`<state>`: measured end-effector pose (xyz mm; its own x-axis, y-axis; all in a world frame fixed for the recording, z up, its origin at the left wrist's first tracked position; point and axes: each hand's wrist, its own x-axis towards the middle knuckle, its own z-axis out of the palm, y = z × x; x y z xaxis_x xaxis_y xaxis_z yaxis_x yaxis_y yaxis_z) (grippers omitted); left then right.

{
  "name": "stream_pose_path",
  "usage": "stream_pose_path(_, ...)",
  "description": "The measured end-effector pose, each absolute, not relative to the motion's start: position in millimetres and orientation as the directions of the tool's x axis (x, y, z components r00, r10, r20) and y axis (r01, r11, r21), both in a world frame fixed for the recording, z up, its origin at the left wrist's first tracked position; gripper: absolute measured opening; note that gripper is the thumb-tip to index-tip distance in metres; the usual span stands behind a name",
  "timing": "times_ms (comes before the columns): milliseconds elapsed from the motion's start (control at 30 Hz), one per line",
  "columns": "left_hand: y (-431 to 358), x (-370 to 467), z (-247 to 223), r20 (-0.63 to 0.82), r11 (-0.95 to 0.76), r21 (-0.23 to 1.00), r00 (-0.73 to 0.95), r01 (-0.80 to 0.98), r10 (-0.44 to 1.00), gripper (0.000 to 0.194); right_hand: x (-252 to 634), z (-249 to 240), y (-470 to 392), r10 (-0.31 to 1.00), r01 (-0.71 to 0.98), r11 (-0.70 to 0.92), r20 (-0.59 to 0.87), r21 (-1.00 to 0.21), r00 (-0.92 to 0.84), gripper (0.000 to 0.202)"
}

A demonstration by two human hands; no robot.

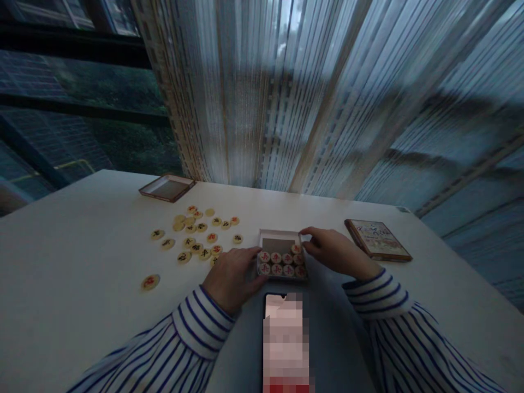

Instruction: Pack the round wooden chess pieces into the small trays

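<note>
A small open box point(282, 236) stands on the white table, with several round pieces point(275, 257) bearing red characters in rows in its near part. The far left part of the box shows its bare bottom. My left hand point(234, 277) grips the box's left side, thumb at the near corner. At the box's right side is my right hand point(332, 251), its thumb and forefinger pressed near the far right corner. Loose round pieces point(197, 248) with black or red characters lie scattered to the left, some of them blank side up.
An open box lid point(167, 188) lies at the back left of the table point(82, 240). On the right lies a closed patterned box point(379, 239). A phone point(285, 338) is at the near edge. Curtains point(262, 109) hang behind the table.
</note>
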<state>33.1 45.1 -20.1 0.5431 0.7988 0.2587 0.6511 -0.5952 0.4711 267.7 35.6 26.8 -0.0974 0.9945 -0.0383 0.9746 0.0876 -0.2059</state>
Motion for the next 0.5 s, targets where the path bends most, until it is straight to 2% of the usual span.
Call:
stream_pose_path(167, 46, 32, -13, 0.384, -0.586, 0.454, 0.446, 0.671, 0.808, 0.01, 262, 33, 34, 0.992, 0.973, 0.076, 0.113, -0.218, -0.052, 0.025)
stream_pose_path(300, 42, 33, -10, 0.427, -0.665, 0.424, 0.511, 0.615, 0.746, 0.012, 260, 32, 34, 0.985, 0.972, 0.098, 0.159, -0.213, -0.064, 0.024)
stream_pose_path(433, 29, 38, -10, 0.53, -0.833, 0.351, 0.643, 0.428, 0.554, 0.01, 261, 30, 34, 0.982, 0.965, 0.116, 0.174, -0.236, -0.075, 0.026)
stream_pose_path(500, 22, 42, -9, 0.593, -0.879, 0.334, 0.649, 0.341, 0.477, 0.012, 260, 31, 34, 0.979, 0.966, 0.12, 0.188, -0.23, -0.077, 0.03)
